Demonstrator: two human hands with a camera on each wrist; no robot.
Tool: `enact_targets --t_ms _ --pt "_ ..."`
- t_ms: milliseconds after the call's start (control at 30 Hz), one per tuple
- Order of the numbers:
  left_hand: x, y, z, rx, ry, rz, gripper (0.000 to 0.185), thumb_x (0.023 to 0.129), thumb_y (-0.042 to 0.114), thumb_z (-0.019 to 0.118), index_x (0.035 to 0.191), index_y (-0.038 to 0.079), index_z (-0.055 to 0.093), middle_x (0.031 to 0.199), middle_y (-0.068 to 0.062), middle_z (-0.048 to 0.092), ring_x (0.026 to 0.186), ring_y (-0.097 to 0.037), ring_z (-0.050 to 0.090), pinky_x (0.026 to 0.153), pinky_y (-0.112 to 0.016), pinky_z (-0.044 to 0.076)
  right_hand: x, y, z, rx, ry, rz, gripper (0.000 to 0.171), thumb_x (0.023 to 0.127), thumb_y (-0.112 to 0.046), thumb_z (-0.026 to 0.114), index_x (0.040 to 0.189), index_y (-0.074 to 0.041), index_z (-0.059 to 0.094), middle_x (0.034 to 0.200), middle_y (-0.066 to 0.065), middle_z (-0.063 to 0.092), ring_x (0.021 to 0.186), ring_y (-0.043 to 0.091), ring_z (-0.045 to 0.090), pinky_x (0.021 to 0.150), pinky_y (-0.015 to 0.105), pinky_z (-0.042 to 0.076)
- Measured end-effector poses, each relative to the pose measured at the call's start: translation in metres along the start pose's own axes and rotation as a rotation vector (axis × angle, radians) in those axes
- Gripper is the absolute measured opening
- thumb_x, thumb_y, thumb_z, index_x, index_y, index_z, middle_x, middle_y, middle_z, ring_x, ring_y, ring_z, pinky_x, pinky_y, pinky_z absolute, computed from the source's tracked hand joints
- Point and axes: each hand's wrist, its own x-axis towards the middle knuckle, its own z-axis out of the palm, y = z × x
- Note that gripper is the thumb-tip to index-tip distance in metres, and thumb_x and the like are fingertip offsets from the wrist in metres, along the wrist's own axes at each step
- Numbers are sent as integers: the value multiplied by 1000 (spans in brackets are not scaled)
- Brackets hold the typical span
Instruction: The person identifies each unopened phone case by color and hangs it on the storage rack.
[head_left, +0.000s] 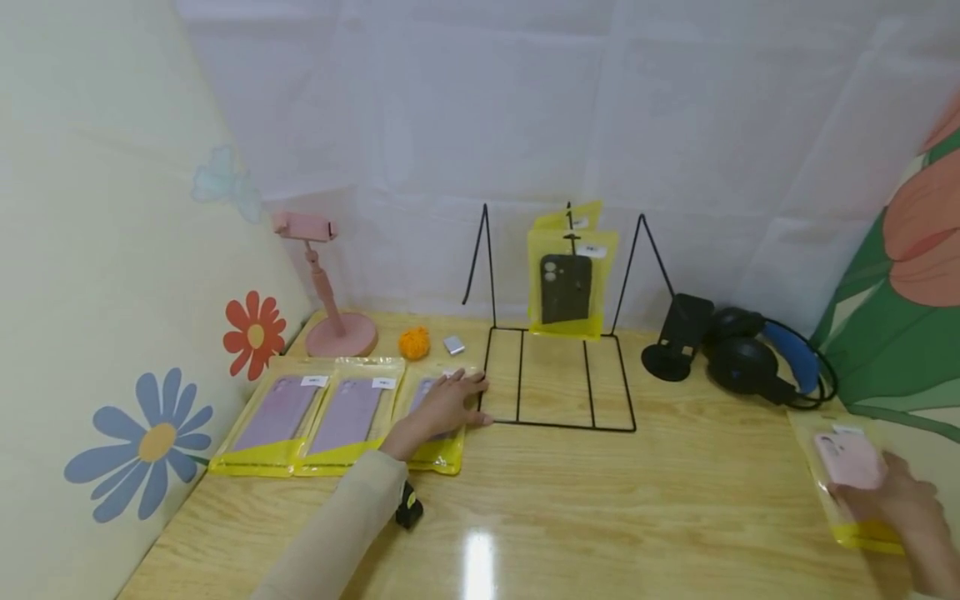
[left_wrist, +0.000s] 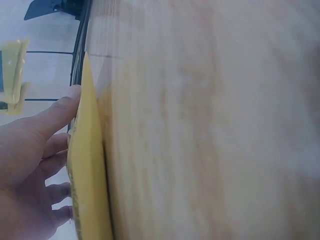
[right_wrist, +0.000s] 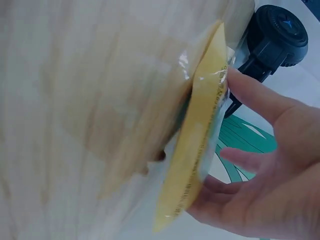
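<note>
My left hand (head_left: 444,402) lies flat, fingers straight, on the rightmost of three yellow packets (head_left: 438,455) holding purple phone cases, at the table's left. In the left wrist view the fingers (left_wrist: 55,112) touch that packet's edge (left_wrist: 87,175). At the table's right edge my right hand (head_left: 896,500) holds a yellow packet with a pink phone case (head_left: 847,458). The right wrist view shows the thumb (right_wrist: 252,95) on one face of this packet (right_wrist: 200,135) and the other fingers behind it, with the packet tilted up off the wood.
Two more purple-case packets (head_left: 277,412) (head_left: 348,412) lie left of my left hand. A black wire rack (head_left: 558,427) stands mid-table with a dark-case packet (head_left: 566,287) hanging on it. Pink phone stand (head_left: 341,335), orange pompom (head_left: 413,342), black stand (head_left: 678,337) and headphones (head_left: 750,362) line the back.
</note>
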Motion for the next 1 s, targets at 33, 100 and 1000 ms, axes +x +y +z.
enact_targets --t_ms 33,100,1000 --pt "0 0 0 -2 1 1 69 84 42 72 141 9 50 151 -10 37 141 -41 25 115 -55 15 -1 -2 0 -2 2 -2 106 80 -28 73 146 10 0 127 47 20 106 59 28 93 68 31" --pt "-1 1 -1 -7 0 3 69 84 42 72 141 9 50 151 -10 38 141 -41 25 115 -55 15 -2 -3 0 -16 -2 0 106 80 -30 74 147 8 1 132 46 19 107 59 25 94 69 28" --pt "-2 3 -2 -30 -4 -7 69 85 41 72 141 8 49 151 -9 38 142 -40 23 115 -55 14 -38 -50 6 494 239 -251 49 91 -33 66 136 -17 55 124 -12 59 83 -10 46 63 4 41"
